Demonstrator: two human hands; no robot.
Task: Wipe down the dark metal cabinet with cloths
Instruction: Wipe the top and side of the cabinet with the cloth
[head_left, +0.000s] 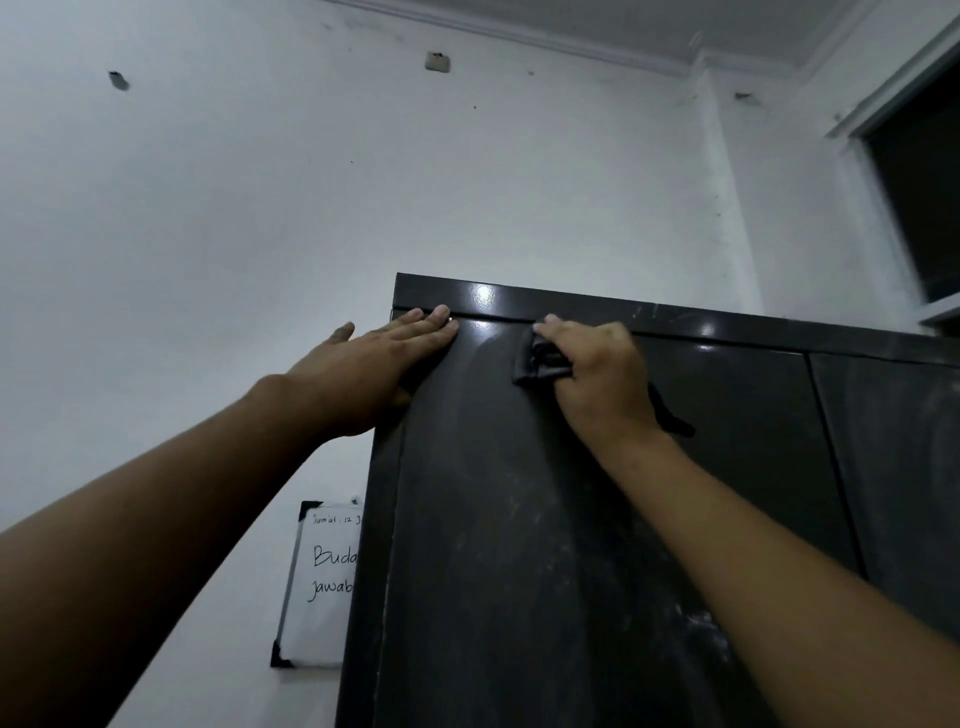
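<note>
Cabinet (519, 519) doors closed, left hand (363, 374) flat on its corner, right hand (597, 374) fingers gripping dark cloth (540, 364).

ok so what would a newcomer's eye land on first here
The dark metal cabinet fills the lower right, its door streaked with pale smears. Near its top edge the right hand grips a bunched dark cloth against the door, while the left hand lies flat on the upper left corner. A small whiteboard hangs on the wall at lower left.
</note>
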